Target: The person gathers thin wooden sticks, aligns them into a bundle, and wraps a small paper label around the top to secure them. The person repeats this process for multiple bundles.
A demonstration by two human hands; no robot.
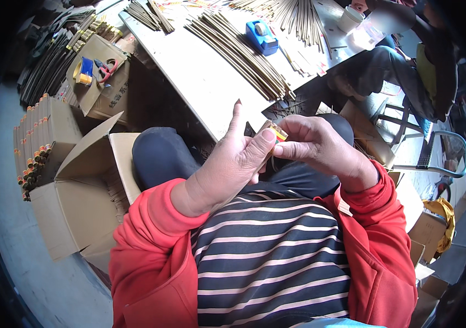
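Above my lap, both hands hold the end of a small bundle of thin brown sticks (266, 126) with a yellow and red label (280, 134) around it. My left hand (232, 158) grips the bundle, its thumb pressed on the label and its index finger pointing up and away. Thumb and fingers of my right hand (317, 146) pinch the label from the other side. Most of the bundle is hidden behind my hands. Beyond them, loose brown sticks (238, 52) lie in a row on the white table (186, 68), beside a blue tape dispenser (262, 37).
An open cardboard box (82, 210) stands at my left, near stacked labelled bundles (35, 145). Red-handled scissors (106, 71) and a blue-yellow roll (85, 71) lie on another box. At the right are a co-worker's leg (377, 68), a metal-framed chair (451, 153) and a white cup (350, 19).
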